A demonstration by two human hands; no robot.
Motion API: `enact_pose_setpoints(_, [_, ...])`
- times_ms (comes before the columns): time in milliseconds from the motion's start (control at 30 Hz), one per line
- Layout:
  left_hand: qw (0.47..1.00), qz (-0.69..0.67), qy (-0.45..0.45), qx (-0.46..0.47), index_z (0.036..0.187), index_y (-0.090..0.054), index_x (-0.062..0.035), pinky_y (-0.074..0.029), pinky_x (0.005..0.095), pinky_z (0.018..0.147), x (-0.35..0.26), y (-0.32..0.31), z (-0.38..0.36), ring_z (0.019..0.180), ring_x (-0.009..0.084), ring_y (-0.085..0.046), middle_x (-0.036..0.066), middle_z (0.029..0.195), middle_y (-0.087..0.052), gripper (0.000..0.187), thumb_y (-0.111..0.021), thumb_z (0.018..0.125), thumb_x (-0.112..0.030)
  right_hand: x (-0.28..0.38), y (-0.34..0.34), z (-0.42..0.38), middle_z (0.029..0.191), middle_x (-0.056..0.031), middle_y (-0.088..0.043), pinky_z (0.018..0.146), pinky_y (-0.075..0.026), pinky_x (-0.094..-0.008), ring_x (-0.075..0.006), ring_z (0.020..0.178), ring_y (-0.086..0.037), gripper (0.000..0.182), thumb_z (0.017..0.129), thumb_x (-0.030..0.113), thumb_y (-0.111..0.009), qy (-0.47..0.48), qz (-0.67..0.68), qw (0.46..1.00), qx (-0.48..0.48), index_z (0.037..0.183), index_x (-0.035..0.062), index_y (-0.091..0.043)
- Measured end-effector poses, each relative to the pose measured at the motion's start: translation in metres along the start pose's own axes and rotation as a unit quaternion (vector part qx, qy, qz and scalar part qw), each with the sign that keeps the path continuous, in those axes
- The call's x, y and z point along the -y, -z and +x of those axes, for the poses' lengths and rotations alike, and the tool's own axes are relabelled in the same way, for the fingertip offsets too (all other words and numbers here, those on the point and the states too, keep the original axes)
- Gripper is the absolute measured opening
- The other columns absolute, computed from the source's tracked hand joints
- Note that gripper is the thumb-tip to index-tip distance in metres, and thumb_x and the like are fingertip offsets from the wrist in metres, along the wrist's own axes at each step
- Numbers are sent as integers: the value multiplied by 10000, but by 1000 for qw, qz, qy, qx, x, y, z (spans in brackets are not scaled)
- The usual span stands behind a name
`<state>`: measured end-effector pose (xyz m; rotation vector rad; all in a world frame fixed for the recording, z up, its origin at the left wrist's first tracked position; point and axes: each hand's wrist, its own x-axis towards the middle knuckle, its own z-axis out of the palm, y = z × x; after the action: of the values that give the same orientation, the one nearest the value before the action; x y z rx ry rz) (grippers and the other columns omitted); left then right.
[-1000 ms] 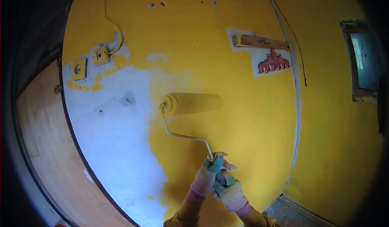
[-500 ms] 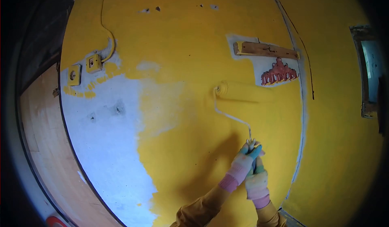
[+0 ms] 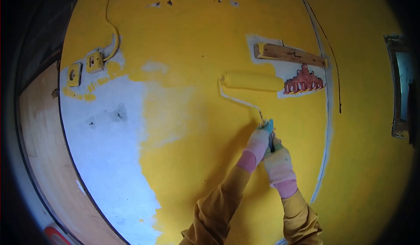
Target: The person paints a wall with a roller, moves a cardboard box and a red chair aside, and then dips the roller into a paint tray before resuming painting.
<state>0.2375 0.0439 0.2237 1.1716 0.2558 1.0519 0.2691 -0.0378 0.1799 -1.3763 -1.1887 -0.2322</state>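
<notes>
A long yellow-coated paint roller [image 3: 253, 81] lies against the yellow wall [image 3: 197, 35], its right end close to the red ornament [image 3: 305, 81]. Its bent metal frame runs down to a handle held by both gloved hands. My left hand [image 3: 261, 137] is closed around the upper part of the handle, just under the frame. Lower and to the right, my right hand [image 3: 277, 157] grips the handle too; its fingertips are partly hidden. An unpainted pale blue-white patch [image 3: 109, 157] covers the wall's lower left.
A wooden strip [image 3: 291, 54] is fixed above the red ornament. Two yellow-smeared electrical boxes [image 3: 95, 62] with a cable are at the upper left. A wooden door [image 3: 52, 135] stands at the left, a framed opening [image 3: 401, 87] at the far right. A pale line marks the wall corner.
Both hands and the roller have moved up the wall. The roller, blurred before, now shows sharply. The camera view has shifted slightly.
</notes>
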Motion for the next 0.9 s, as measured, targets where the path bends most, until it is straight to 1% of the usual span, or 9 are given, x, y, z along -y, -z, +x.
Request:
enact_pose_setpoints(67, [1000,-6,-7,4,750,-511,-51,-445,319,479,-5,-6,0,472,164,-459,31,570,-460,249,-556,816,-287,-1,2,6,897,-210,-581,676,-439,-298,-279,824,-575,258,832,125,-471,19,45,999,-4,1031,-32,-519])
enact_pose_setpoints(100, [1000,-8,19,-10,747,-510,-54,-438,298,504,-3,-9,-11,495,157,-467,25,581,-469,244,-564,812,-283,-11,0,2,780,-246,-568,629,-450,-404,-378,737,-552,300,833,183,-427,31,-2,999,-9,1058,-3,-496])
enact_pose_setpoints(233, [997,64,-1,-31,809,-496,-75,-404,268,491,12,4,-13,532,127,-473,11,623,-484,204,-563,814,-268,-27,-9,-9,796,-230,-577,610,-449,-371,-363,734,-561,282,829,155,-443,53,79,995,-3,1046,-13,-503])
enact_pose_setpoints(300, [999,1,-36,19,775,-492,-76,-420,259,536,-5,-3,-20,555,143,-491,26,613,-483,182,-559,819,-239,-10,-1,-3,873,-93,-594,656,-439,-239,-140,735,-544,335,816,81,-482,11,240,970,38,1123,-50,-460])
enact_pose_setpoints(533, [990,50,-115,66,776,-457,-63,-446,284,608,-20,21,-103,606,158,-515,24,613,-471,126,-519,835,-156,38,10,-70,647,-36,-546,413,-375,-212,-95,469,-461,261,835,126,-478,-9,315,947,54,1046,-27,-497])
enact_pose_setpoints(667, [950,204,-214,97,759,-448,-54,-456,298,649,-69,33,-143,598,160,-519,24,592,-457,141,-502,845,-152,77,10,-87,447,-20,-402,293,-270,-234,-113,304,-337,207,829,267,-488,-156,534,807,200,766,71,-469])
enact_pose_setpoints(733, [973,78,-115,185,739,-441,-54,-462,306,669,-89,46,-151,568,156,-515,24,573,-450,155,-492,850,-148,82,1,-87,452,-19,-410,290,-250,-224,-109,302,-328,235,826,298,-476,-256,713,540,366,787,66,-479])
enact_pose_setpoints(867, [965,213,-150,-10,731,-443,-55,-465,335,581,-104,59,-159,517,158,-507,26,555,-449,225,-488,857,-236,74,-28,-73,454,-30,-415,317,-268,-209,-116,328,-356,273,822,344,-470,-231,702,503,447,776,75,-472])
enact_pose_setpoints(900, [965,215,-151,-11,731,-443,-55,-465,335,581,-104,68,-155,517,158,-507,26,555,-449,225,-488,857,-236,68,-41,-72,490,-38,-437,345,-297,-212,-120,360,-382,248,825,314,-477,-122,610,648,439,818,68,-494])
